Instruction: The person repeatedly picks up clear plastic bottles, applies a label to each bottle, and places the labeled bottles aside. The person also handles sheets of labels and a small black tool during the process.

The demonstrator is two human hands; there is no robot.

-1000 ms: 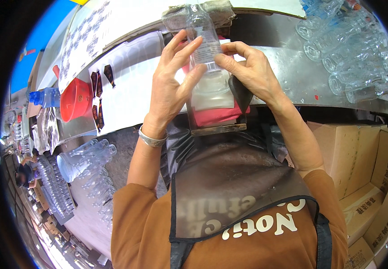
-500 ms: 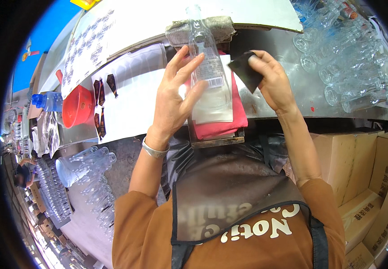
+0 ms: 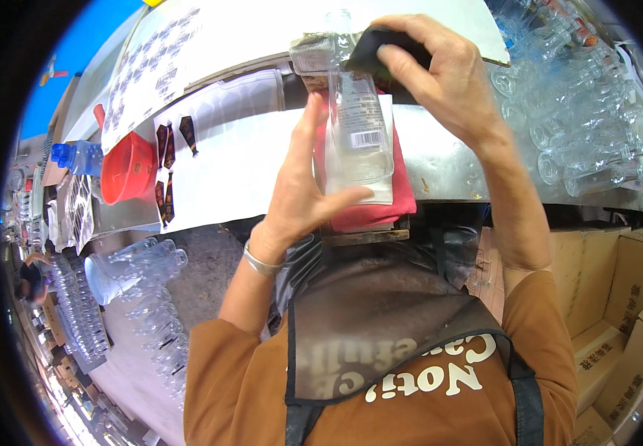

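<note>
A clear glass bottle (image 3: 370, 162) with a printed panel and barcode lies on its side, neck pointing away from me. Beneath it is a white sheet over a folded pink cloth (image 3: 381, 214), and a grey folded cloth (image 3: 310, 56) supports it near the shoulder. My left hand (image 3: 299, 175) is open along the bottle's left side, fingers stretched and thumb by its base; firm contact cannot be made out. In my closed right hand (image 3: 440, 74) is a flat, flexible black piece (image 3: 372, 50), over the bottle's shoulder, its lower edge at the glass.
Dark neck-label-shaped pieces (image 3: 188, 134) lie on white paper to the left, beside a red plastic basin (image 3: 126, 169) and a blue-capped bottle (image 3: 83, 157). Many clear bottles (image 3: 582, 134) lie at right, more (image 3: 154, 297) at lower left. Cardboard boxes (image 3: 596, 297) stand lower right.
My right hand has moved up and left, bringing the black piece from beside the bottle to its shoulder. My left hand has slid down off the bottle's front to its left side and base.
</note>
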